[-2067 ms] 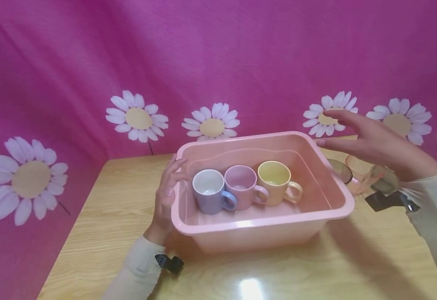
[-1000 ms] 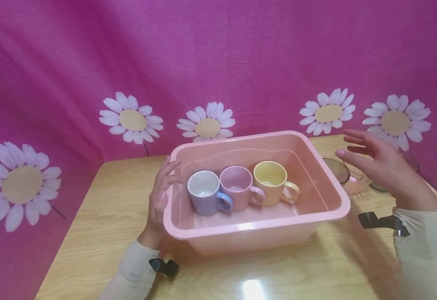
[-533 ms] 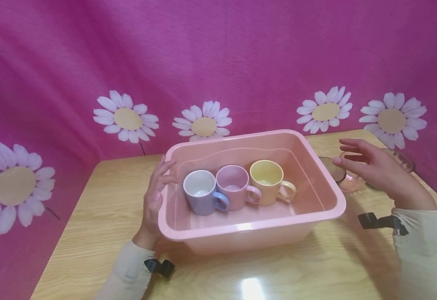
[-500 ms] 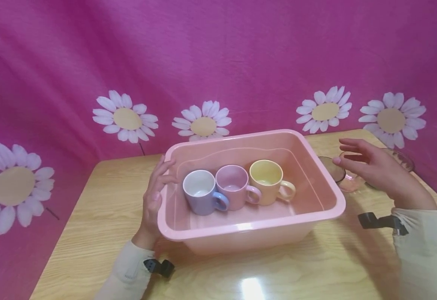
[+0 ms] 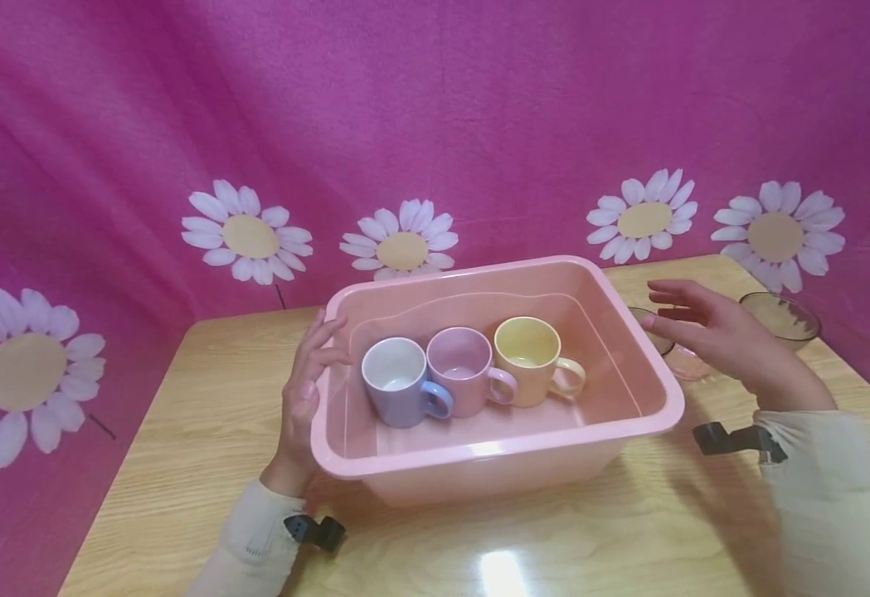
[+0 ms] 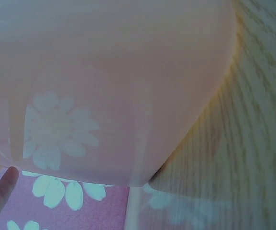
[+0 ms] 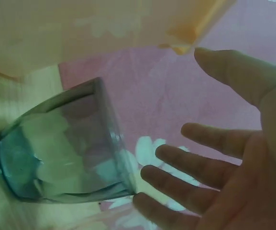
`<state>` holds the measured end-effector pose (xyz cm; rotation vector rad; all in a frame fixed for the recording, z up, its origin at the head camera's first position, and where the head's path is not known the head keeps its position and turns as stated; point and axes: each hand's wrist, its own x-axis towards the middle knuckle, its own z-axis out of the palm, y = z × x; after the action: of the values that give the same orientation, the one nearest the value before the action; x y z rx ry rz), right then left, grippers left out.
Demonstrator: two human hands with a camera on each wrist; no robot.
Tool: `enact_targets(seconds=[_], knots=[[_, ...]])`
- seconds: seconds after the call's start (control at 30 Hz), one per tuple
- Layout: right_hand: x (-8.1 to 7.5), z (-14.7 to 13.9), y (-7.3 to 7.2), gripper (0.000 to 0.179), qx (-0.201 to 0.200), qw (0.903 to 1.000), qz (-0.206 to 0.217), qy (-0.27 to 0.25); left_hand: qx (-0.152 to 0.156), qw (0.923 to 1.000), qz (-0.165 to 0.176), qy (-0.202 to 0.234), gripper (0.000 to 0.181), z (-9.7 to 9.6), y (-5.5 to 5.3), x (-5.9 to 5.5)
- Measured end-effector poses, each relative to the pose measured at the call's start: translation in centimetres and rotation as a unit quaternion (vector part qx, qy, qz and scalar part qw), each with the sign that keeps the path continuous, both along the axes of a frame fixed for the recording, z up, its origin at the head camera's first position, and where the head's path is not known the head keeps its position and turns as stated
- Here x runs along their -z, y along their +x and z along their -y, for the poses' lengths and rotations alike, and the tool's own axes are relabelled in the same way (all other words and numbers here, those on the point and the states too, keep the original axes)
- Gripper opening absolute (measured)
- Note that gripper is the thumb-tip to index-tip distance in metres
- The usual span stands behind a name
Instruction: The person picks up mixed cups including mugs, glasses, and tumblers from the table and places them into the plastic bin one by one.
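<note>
A pink plastic tub (image 5: 494, 452) stands on the table with three mugs inside, side by side. They are a blue mug (image 5: 399, 394), a pink mug (image 5: 460, 373) and a yellow mug (image 5: 532, 365), handles to the right. My left hand (image 5: 302, 414) holds the tub's left rim, fingertips over the edge. Out beyond the right rim my right hand (image 5: 733, 344) hovers with fingers spread, holding nothing. In the right wrist view a smoky glass (image 7: 66, 148) stands close to its fingertips. In the left wrist view the tub's outer wall fills most of the picture.
Right of the tub stand a dark clear glass (image 5: 781, 317) and a pink glass (image 5: 687, 365), the latter partly hidden by my right hand. A magenta cloth (image 5: 435, 108) with daisies hangs behind the wooden table (image 5: 203, 390).
My right hand has come down from over the tub's right rim, moved outward, then slightly back left beside the glasses. My left hand stays on the rim. The whole view has shifted slightly.
</note>
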<state>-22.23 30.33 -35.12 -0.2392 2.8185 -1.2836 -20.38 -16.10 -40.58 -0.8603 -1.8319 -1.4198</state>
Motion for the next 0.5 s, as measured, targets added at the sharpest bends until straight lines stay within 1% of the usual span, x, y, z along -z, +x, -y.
enact_targets(seconds=[0.2,0.3,0.43,0.5], knots=[[0.8,0.5,-0.8,0.068,-0.029,0.9995,-0.012,0.004,-0.001,1.0,0.002,-0.003,0.044,0.1,-0.1,0.0],[1.2,0.7,-1.1,0.066,-0.023,0.9994,-0.02,0.019,-0.002,1.0,0.009,-0.003,0.044,0.2,-0.3,0.1],[1.7,1.0,-1.3,0.063,-0.014,0.9984,-0.027,0.048,0.005,0.9998,0.018,0.004,0.045,0.2,-0.4,0.2],[2.0,1.1,-1.3,0.064,-0.021,0.9979,-0.028,0.055,0.006,0.9998,0.019,0.006,0.046,0.2,-0.3,0.3]])
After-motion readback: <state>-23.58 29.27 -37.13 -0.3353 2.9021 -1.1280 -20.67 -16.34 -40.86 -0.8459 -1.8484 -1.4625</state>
